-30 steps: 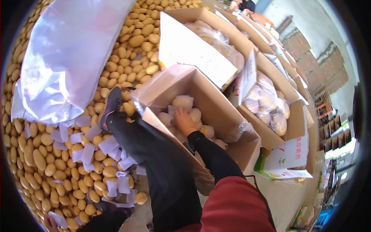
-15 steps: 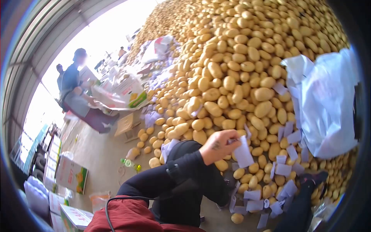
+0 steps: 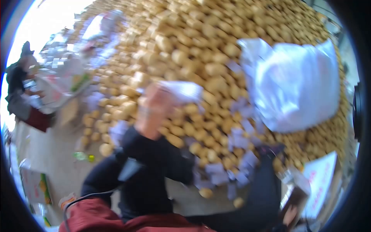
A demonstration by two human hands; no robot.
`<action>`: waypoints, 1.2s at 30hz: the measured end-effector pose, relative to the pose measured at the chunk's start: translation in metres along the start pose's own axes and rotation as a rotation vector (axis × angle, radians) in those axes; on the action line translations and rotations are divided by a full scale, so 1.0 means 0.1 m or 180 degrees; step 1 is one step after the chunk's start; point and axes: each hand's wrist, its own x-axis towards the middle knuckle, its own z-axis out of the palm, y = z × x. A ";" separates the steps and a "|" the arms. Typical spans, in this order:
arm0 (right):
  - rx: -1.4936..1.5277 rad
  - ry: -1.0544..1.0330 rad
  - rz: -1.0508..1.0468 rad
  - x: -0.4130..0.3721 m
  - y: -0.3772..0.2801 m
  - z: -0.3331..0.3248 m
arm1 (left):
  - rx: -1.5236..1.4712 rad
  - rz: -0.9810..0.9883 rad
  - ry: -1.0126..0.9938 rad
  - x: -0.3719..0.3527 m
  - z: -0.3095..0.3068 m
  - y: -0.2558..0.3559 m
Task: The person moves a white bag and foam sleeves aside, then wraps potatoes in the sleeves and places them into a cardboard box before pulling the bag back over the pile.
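My left hand (image 3: 154, 102), smeared by motion, is raised in front of the potato heap (image 3: 208, 50). It is closed on a pale sheet (image 3: 181, 91) that sticks out to the right. Low at the right edge my right hand (image 3: 290, 216) shows only in part, against a dark brown flat-sided thing (image 3: 294, 201); whether it grips this cannot be made out. A white carton with red print (image 3: 319, 185) stands beside it. More pale lilac sheets (image 3: 216, 174) lie scattered over the potatoes between my legs.
A large white plastic bag (image 3: 293, 85) rests on the heap at the right. At the far left a person (image 3: 23, 89) sits beside a printed white carton or bag (image 3: 63, 83). A green bottle (image 3: 80, 156) and another carton (image 3: 36, 187) are on the floor at left.
The view has swung to the right. My left hand has risen with the sheet, away from the loose potatoes near my knee. My right hand and the carton at lower right have come into view.
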 end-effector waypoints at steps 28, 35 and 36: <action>0.0731 -0.1374 -0.1368 -1.32 -4.44 1.77 | -0.2168 -0.1666 -0.0063 0.08 -0.28 -0.12; 0.0391 -0.3133 -0.1535 -1.38 -4.26 1.81 | -0.2225 -0.1822 -0.0035 0.08 -0.19 -0.07; 0.1315 -0.2358 -0.1299 -1.25 -4.14 2.06 | -0.2192 -0.1781 -0.0032 0.06 -0.18 -0.07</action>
